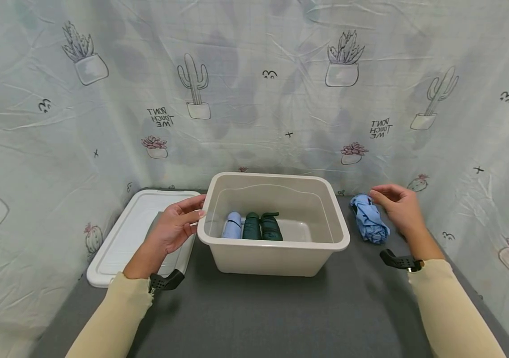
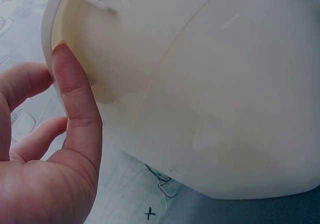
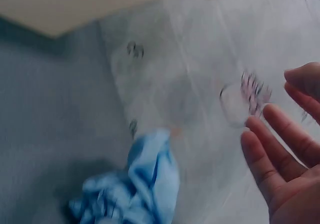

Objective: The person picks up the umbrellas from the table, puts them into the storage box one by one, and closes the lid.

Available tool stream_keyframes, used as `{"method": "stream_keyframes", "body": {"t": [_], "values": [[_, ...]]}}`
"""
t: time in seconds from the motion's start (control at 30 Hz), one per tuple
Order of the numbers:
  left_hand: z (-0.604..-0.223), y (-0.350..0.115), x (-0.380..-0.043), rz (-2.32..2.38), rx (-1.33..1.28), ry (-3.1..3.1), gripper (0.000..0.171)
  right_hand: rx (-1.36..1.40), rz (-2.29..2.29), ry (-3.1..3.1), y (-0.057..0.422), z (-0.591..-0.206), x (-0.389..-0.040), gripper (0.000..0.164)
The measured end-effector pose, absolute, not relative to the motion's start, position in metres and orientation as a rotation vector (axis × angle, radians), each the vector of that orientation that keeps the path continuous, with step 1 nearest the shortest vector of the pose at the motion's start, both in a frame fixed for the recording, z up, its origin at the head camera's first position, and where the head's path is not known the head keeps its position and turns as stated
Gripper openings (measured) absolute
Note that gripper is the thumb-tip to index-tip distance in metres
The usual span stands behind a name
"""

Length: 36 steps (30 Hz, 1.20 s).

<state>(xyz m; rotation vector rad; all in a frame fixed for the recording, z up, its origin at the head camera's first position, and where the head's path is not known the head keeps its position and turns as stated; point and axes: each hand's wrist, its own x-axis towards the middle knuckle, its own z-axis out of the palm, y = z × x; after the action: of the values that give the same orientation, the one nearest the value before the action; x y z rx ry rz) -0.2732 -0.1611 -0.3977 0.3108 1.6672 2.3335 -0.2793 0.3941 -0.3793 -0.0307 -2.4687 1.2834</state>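
A beige plastic storage bin [image 1: 276, 257] stands on the dark grey surface. My left hand [image 1: 171, 226] holds its left rim, thumb over the inside and fingers on the outer side, as the left wrist view shows. Inside lie a light blue rolled bundle [image 1: 233, 226] and two dark green rolled bundles [image 1: 252, 226], side by side toward the left. A crumpled light blue cloth [image 1: 370, 221] lies to the right of the bin. Beside it hovers my right hand [image 1: 399, 206], fingers loosely bent with nothing between them; the right wrist view shows it apart from the cloth [image 3: 135, 184].
A white lid [image 1: 122, 238] lies flat at the left, partly behind my left hand. A pale curtain [image 1: 254, 99] printed with potted cacti hangs behind and along both sides. Each wrist wears a black strap [image 1: 399, 260].
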Motion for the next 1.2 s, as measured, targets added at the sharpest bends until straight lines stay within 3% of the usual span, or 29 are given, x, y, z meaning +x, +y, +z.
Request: {"method": "stream_keyframes", "body": {"t": [0.2,0.47,0.83,1.2], "values": [[-0.398,-0.16,-0.274,2.329,0.314,1.666,0.06,-0.078,1.229,-2.414,0.424,-0.394,-0.28,0.036],[-0.397,-0.16,-0.274,2.316,0.302,1.688,0.061,-0.232,1.104,-2.583,0.46,-0.403,-0.28,0.054],[-0.395,-0.159,-0.274,2.31,0.316,1.676,0.062,-0.329,0.971,-2.877,0.495,-0.413,-0.289,0.06],[-0.394,-0.156,-0.276,2.301,0.338,1.693,0.06,-0.197,0.737,-3.212,0.519,-0.411,-0.299,0.06]]}}
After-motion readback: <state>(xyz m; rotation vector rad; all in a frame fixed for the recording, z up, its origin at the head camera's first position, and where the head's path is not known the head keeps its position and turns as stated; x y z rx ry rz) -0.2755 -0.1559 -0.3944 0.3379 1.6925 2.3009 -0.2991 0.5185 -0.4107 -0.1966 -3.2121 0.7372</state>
